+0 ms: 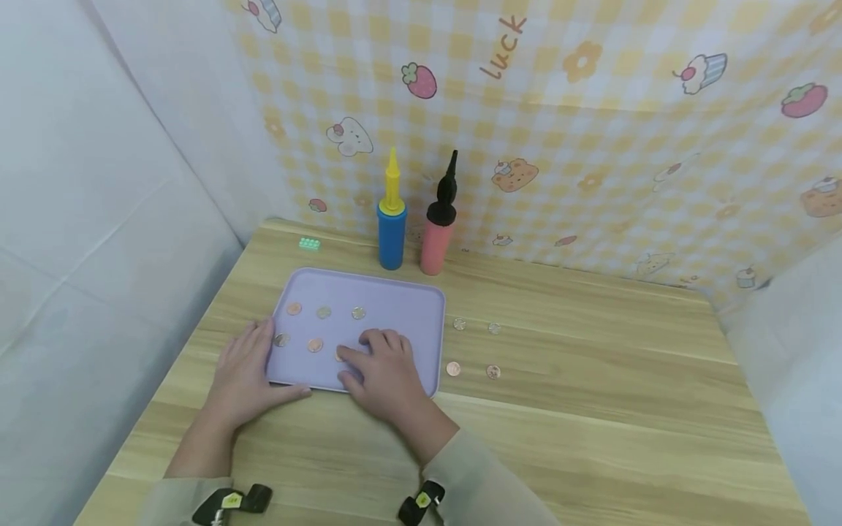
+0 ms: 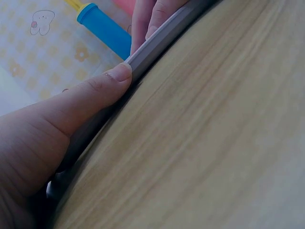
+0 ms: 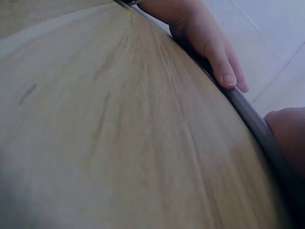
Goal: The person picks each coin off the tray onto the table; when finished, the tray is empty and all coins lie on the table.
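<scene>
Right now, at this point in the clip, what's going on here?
A person's right hand touches a coin on a purple tray with a fingertip, while the left hand rests against the tray's left side. Five more coins lie on the tray and four others on the table to its right. Two pumps stand behind.

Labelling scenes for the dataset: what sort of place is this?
Probably a staged tabletop recording corner: a yellow-checked backdrop hangs behind, plain white coverings flank it, and a wood-grain table bears a lilac tray with coins laid out.
</scene>
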A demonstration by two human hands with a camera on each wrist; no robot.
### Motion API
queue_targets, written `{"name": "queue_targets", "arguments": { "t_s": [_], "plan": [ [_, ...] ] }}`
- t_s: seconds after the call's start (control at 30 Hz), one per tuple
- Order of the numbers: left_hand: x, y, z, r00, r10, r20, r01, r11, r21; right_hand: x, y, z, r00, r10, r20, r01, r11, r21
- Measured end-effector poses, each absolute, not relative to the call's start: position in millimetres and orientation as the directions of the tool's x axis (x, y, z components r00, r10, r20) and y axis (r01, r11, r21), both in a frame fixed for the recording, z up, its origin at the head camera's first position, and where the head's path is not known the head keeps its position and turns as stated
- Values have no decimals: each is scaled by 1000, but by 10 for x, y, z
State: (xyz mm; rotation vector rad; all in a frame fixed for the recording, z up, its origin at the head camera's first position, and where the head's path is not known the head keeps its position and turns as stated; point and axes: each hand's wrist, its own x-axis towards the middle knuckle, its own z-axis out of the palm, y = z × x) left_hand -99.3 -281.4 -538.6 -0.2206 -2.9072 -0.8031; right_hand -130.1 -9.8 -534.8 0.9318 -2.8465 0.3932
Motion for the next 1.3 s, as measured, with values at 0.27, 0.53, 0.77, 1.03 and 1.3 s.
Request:
{"name": "queue_targets", "arguments": {
  "t_s": [0.27, 0.53, 0.77, 1.03, 1.3],
  "plan": [
    [-989, -2807, -5381, -981, 110, 163, 178, 846, 502, -1311, -85, -5376, -822, -493, 286, -568, 749, -340],
    [-992, -2811, -5394, -979, 114, 168, 184, 843, 506, -1344, -60, -5287, -868, -480, 125, -474, 729, -495],
    [-1002, -2812, -5389, -979, 117, 166, 185, 852, 490, -1357, -45, -5255, -856, -508, 102, -483, 713, -508],
    [-1016, -2805, -5381, -980, 117, 163, 183, 853, 489, -1374, -34, -5295, -796, -562, 225, -586, 626, -514],
    [-997, -2795, -5371, -981, 111, 162, 178, 850, 496, -1364, -18, -5330, -728, -596, 339, -671, 516, -532]
  ]
}}
